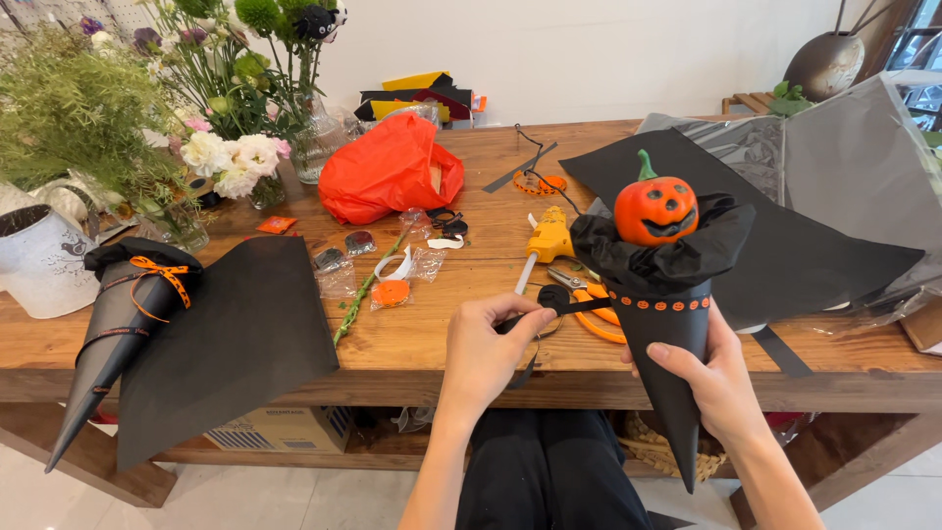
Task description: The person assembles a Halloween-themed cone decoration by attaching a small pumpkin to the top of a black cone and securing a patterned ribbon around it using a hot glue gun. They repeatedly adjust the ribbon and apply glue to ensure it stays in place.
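A long wooden table spreads across the frame, strewn with craft goods: a large black paper sheet draped over the near edge at left, a finished black cone with an orange bow leaning beside it, an orange plastic bag further back, and a yellow glue gun near the centre. In front of the table edge, the right hand wraps around the body of a black paper cone, point down, topped with crumpled black tissue and an orange pumpkin head. The left hand pinches the free end of a black ribbon that runs to the cone's orange-dotted band (whether the ribbon is already fixed there is hard to judge from this angle).

The likely hazards: a hard tug on the ribbon could twist or crease the thin paper, or tip the pumpkin out of its tissue nest; a loose right-hand grip could let the cone slide to the floor; and the glue gun's nozzle lies near the left wrist.
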